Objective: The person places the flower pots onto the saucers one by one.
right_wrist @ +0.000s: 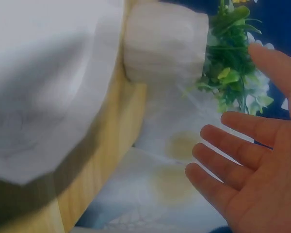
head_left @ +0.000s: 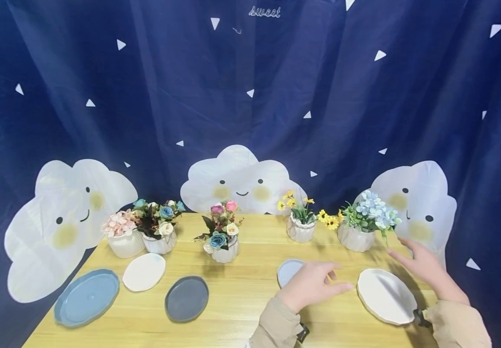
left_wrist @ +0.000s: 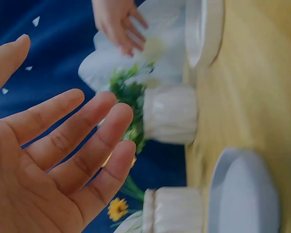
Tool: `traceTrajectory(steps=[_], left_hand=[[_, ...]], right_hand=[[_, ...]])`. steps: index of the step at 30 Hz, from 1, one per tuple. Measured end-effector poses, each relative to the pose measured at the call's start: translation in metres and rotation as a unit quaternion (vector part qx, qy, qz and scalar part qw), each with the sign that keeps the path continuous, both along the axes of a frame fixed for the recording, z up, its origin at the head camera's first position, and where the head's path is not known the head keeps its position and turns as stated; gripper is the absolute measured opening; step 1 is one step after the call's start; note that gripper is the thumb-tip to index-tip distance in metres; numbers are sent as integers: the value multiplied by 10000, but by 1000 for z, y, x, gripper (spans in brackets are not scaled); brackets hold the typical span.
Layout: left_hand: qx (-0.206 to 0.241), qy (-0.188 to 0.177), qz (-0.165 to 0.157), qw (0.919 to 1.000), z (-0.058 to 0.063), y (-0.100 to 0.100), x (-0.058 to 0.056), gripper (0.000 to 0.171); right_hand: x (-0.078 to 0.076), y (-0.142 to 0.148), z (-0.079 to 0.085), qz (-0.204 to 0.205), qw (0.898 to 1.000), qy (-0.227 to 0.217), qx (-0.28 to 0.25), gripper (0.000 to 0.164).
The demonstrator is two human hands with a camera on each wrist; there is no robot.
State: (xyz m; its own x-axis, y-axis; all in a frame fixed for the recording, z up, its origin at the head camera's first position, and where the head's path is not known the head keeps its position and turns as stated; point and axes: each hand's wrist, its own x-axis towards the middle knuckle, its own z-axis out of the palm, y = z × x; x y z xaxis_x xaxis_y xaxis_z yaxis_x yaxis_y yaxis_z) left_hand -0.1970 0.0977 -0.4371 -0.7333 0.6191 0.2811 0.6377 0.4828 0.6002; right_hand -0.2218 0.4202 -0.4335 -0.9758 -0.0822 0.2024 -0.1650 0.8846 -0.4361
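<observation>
1. Right hand (head_left: 426, 266): fingers apart, near the blue-flowered pot (head_left: 356, 239); contact is hard to judge.
2. Left hand (head_left: 312, 285): fingers apart, partly hiding the pale-blue plate (head_left: 288, 273).
3. The pot stands on the table (head_left: 237, 328), beyond the white plate (head_left: 385, 296).

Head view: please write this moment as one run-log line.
left hand: empty, near pale-blue plate | right hand: empty, near blue flowers | flowerpots: upright

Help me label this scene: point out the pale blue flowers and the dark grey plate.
Pale blue flowers (head_left: 377, 210): head view, on the blossoms.
Dark grey plate (head_left: 187, 298): head view, on its bare middle.
</observation>
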Motion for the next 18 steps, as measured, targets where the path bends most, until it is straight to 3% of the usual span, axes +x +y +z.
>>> traceTrajectory(steps=[9, 13, 18], left_hand=[[-165, -64, -148, 9997, -17, 28, 2, 43], [-143, -760, -109, 9969, -21, 35, 5, 42], [-55, -1668, -133, 9859, -25, 41, 7, 36]], right_hand=[[-15, -11, -1, -12, 9997, -240, 109, 75], [-23, -13, -4, 38, 9994, -313, 123, 76], [-32, -11, -10, 86, 9993, -363, 96, 77]])
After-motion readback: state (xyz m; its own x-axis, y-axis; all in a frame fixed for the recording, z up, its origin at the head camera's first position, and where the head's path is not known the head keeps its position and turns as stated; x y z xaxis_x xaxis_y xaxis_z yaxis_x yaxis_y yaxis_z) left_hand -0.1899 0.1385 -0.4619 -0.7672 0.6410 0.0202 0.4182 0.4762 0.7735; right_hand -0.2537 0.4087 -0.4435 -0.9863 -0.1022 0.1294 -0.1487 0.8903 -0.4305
